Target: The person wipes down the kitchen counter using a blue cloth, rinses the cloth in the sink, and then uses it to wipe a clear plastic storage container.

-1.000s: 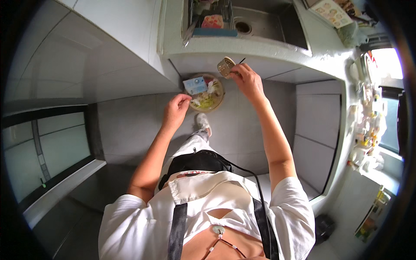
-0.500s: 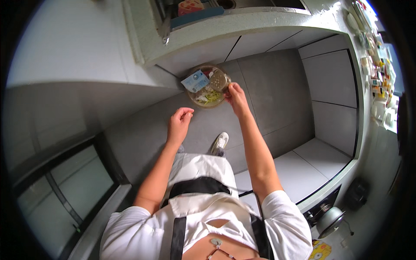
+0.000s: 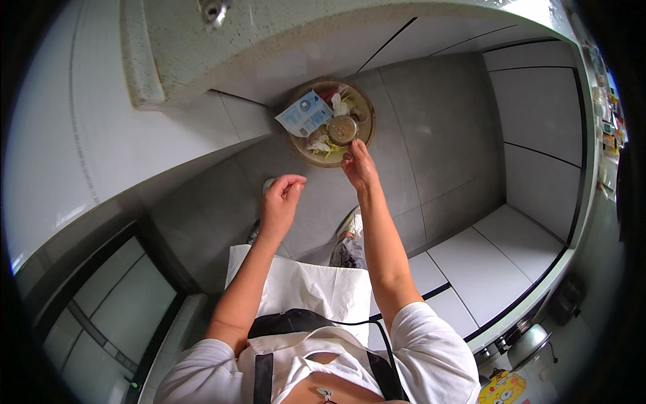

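My right hand (image 3: pixel 359 165) reaches forward, its fingers closed on the near right edge of a sink strainer (image 3: pixel 342 130), a small round metal basket with holes. The strainer hangs over a round brown trash bin (image 3: pixel 369 108) on the floor. Inside the bin lie a blue and white packet (image 3: pixel 305 113), yellow-green vegetable scraps (image 3: pixel 328 147) and crumpled white bits (image 3: pixel 342 103). Left of the bin and nearer to me, my left hand (image 3: pixel 282 200) hovers with its fingers curled together; nothing shows in it.
Beyond the bin runs a pale speckled counter (image 3: pixel 182 57) with white cabinet fronts (image 3: pixel 303 74) below. White cabinets (image 3: pixel 538 121) also line the right side, with bottles and jars (image 3: pixel 605 121) above. My shoes (image 3: pixel 351 222) stand on grey floor tiles (image 3: pixel 437 135). A dark-framed glass door (image 3: pixel 101 303) is at lower left.
The view has shifted, and the sink beyond the counter has left it. My right hand has brought the strainer in from the bin's right side, nearer its middle. My left hand stays curled.
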`<state>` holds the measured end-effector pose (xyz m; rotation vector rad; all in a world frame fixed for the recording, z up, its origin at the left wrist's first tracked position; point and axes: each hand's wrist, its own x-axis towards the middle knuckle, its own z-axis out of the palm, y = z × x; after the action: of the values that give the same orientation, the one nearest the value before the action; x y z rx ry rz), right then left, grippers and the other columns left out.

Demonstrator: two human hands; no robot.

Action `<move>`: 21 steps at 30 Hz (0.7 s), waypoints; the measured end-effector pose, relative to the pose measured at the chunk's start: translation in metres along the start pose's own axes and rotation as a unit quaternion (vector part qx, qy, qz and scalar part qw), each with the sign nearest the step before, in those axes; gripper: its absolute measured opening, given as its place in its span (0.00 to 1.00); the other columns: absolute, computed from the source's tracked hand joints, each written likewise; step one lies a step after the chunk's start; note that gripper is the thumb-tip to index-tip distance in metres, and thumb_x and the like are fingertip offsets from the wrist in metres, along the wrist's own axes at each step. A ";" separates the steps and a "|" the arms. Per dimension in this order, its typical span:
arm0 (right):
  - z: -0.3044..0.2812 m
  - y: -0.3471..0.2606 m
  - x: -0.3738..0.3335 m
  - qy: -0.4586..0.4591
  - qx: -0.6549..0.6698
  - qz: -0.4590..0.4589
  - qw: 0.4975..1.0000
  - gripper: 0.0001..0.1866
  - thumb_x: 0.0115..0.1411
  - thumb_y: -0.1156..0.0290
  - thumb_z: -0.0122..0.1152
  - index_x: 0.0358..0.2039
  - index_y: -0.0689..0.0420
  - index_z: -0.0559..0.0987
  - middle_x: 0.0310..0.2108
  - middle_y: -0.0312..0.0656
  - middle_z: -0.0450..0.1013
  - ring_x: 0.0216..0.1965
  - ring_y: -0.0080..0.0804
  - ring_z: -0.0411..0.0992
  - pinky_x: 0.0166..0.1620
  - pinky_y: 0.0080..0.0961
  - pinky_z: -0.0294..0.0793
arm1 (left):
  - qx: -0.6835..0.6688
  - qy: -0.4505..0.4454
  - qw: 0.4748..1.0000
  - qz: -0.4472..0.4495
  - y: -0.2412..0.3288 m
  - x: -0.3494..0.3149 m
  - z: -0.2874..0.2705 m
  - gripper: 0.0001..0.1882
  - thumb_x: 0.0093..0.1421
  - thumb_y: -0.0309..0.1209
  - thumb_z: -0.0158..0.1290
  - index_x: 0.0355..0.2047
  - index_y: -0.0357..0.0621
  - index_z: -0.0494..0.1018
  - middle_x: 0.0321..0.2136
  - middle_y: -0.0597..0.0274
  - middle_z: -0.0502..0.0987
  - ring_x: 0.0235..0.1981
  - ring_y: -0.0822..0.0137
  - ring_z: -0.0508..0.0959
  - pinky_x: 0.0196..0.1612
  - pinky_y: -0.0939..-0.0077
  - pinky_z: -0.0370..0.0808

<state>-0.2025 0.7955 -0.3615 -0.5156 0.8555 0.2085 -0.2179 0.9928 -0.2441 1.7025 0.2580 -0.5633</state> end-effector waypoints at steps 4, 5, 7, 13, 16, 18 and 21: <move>-0.035 0.008 0.024 -0.055 0.018 0.040 0.998 0.04 0.61 0.64 0.47 0.30 0.47 0.66 0.18 0.25 0.57 0.17 0.14 0.52 0.20 0.11 0.54 | 0.008 -0.001 1.000 -0.005 -0.010 0.008 0.008 0.08 0.58 0.25 0.44 0.36 0.37 0.71 0.32 0.64 0.74 0.35 0.75 0.74 0.38 0.82 0.69; -0.041 0.011 0.029 -0.072 0.031 0.053 0.995 0.04 0.61 0.64 0.47 0.29 0.46 0.66 0.18 0.25 0.56 0.16 0.13 0.51 0.19 0.11 0.52 | 0.010 -0.001 1.000 -0.009 -0.016 0.009 0.009 0.08 0.58 0.25 0.44 0.36 0.37 0.71 0.32 0.64 0.74 0.34 0.75 0.74 0.37 0.82 0.69; -0.044 0.013 0.035 -0.076 -0.004 0.076 0.994 0.05 0.61 0.63 0.46 0.29 0.46 0.65 0.18 0.25 0.56 0.15 0.13 0.50 0.19 0.11 0.51 | 0.014 0.007 1.000 -0.024 -0.033 0.009 0.010 0.08 0.58 0.25 0.45 0.36 0.38 0.71 0.31 0.64 0.74 0.34 0.75 0.74 0.36 0.83 0.69; -0.054 0.023 0.066 -0.077 -0.128 0.115 0.982 0.05 0.62 0.65 0.45 0.29 0.46 0.64 0.18 0.26 0.58 0.14 0.13 0.52 0.17 0.10 0.51 | -0.004 0.025 0.996 -0.082 -0.067 0.011 0.012 0.08 0.59 0.27 0.45 0.36 0.39 0.71 0.31 0.65 0.74 0.34 0.76 0.73 0.33 0.85 0.68; -0.060 0.030 0.078 -0.076 -0.143 0.143 0.976 0.04 0.62 0.67 0.43 0.29 0.47 0.64 0.19 0.27 0.59 0.14 0.13 0.53 0.17 0.11 0.51 | -0.015 0.030 0.996 -0.085 -0.080 0.012 0.011 0.08 0.59 0.28 0.45 0.36 0.40 0.71 0.32 0.66 0.74 0.34 0.76 0.73 0.34 0.85 0.68; -0.064 0.033 0.084 -0.099 -0.047 0.172 0.979 0.04 0.62 0.68 0.43 0.28 0.48 0.64 0.19 0.28 0.60 0.14 0.14 0.53 0.16 0.12 0.52 | -0.019 0.036 0.996 -0.077 -0.090 0.014 0.009 0.08 0.59 0.28 0.45 0.36 0.40 0.71 0.32 0.66 0.74 0.35 0.76 0.73 0.36 0.84 0.68; -0.074 0.042 0.094 -0.098 0.010 0.177 0.979 0.05 0.62 0.68 0.43 0.28 0.48 0.65 0.19 0.29 0.60 0.13 0.16 0.53 0.15 0.13 0.52 | -0.030 0.045 0.996 -0.069 -0.096 0.020 0.006 0.08 0.60 0.28 0.44 0.36 0.40 0.71 0.32 0.66 0.73 0.36 0.76 0.73 0.39 0.83 0.68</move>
<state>-0.2065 0.7907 -0.4883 -0.3134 0.7510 0.5683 -0.2472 1.0048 -0.3372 1.6624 0.4556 -0.5767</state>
